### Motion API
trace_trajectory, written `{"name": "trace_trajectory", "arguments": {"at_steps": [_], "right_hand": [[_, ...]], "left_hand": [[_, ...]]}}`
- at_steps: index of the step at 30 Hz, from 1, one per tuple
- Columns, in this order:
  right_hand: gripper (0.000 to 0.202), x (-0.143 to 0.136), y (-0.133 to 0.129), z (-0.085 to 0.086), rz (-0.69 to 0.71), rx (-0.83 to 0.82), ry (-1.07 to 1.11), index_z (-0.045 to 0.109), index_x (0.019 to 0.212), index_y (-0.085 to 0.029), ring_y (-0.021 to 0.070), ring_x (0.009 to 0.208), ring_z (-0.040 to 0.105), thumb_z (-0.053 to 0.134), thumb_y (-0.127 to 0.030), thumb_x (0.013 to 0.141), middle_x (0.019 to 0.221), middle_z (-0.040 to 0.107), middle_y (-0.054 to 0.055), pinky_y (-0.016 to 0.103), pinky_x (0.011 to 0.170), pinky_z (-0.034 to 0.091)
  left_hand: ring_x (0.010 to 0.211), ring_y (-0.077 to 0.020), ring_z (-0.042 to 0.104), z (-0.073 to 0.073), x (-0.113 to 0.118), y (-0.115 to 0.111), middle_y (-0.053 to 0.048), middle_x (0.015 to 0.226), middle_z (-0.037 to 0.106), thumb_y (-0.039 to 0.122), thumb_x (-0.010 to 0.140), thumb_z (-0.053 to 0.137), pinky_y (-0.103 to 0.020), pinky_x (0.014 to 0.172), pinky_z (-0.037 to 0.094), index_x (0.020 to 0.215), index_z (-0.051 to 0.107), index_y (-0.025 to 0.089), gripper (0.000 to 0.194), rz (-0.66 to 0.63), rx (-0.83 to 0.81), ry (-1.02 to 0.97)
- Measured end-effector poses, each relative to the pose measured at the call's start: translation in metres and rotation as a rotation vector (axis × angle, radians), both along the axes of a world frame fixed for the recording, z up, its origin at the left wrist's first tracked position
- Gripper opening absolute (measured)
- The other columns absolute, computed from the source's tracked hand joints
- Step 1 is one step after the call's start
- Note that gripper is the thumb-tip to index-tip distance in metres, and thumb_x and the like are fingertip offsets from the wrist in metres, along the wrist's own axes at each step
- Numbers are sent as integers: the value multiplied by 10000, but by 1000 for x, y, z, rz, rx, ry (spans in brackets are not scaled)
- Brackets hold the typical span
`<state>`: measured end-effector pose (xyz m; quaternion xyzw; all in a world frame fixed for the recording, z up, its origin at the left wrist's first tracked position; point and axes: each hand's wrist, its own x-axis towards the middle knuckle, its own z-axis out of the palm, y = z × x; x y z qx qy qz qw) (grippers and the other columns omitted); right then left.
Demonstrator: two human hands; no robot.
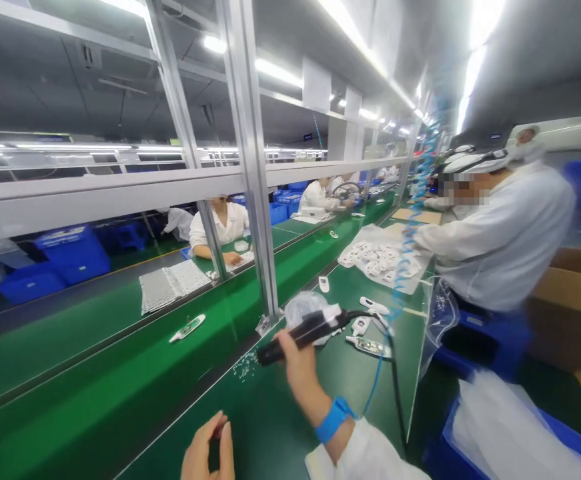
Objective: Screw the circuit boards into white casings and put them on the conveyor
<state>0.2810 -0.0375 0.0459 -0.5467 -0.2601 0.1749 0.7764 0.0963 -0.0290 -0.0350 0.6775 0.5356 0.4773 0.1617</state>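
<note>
My right hand [297,367] is closed around a black electric screwdriver [305,330], held tilted above the green workbench [265,407]; its cable runs from the far end. A blue band circles my right wrist. At the bottom edge my left hand [207,450] has thumb and forefinger curled together at the tips; whatever may lie between them is too small to make out. Tiny clear or silvery pieces [245,368] are scattered on the bench by the tool's near end. Just beyond the screwdriver lie white device housings [370,305], one with a circuit board [370,347], and a clear plastic bowl [300,307].
A green conveyor belt [120,400] runs along the left, carrying a white housing with a board [187,328]. An aluminium post [253,160] rises beside it. Farther along sits a bag of white parts [383,257]. A co-worker [500,227] works at right, above blue bins.
</note>
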Motion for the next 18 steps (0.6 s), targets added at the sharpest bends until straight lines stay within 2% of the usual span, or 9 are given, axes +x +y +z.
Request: {"name": "trace_trajectory", "arguments": {"at_steps": [2,4,7,11,14,18], "right_hand": [[418,19,16,-1,-76,19,-21,644,682,-184,259,725,644,701,-597,709,724,669,82,390,726,524],[394,29,35,-10,-133,31,-29,600,655,-198,260,761,648,684,-579,710,701,663,75,404,804,510],[383,31,55,-33,-172,30,-28,557,686,-208,238,648,622,698,-564,697,615,630,47,401,736,509],[367,27,60,-60,-178,8,-50,530,680,-216,220,584,595,704,-538,710,576,613,36,383,669,492],[339,29,59,-69,-147,-10,-81,529,673,-217,214,589,595,716,-497,711,581,612,29,374,664,487],[310,31,59,-70,-126,-30,-103,527,688,-217,207,572,582,722,-456,711,579,606,16,364,632,474]], "left_hand": [[800,-283,741,-4,-9,6,-78,881,773,653,863,509,-354,689,596,925,725,228,481,-56,-156,-75],[786,-268,744,-4,-15,12,-80,846,772,695,840,522,-327,680,600,893,729,216,525,-94,-225,-144],[767,-251,742,-1,-16,17,-91,831,767,717,842,525,-309,665,600,892,734,198,562,-102,-258,-187],[747,-240,731,-1,-15,20,-93,820,759,695,866,523,-315,667,598,897,739,190,551,-121,-290,-177],[782,-240,724,-3,-16,22,-92,843,755,641,905,509,-332,708,595,930,733,188,506,-120,-309,-167],[779,-236,714,-5,-17,25,-89,848,752,594,919,514,-342,718,590,932,727,188,458,-131,-332,-143]]}}
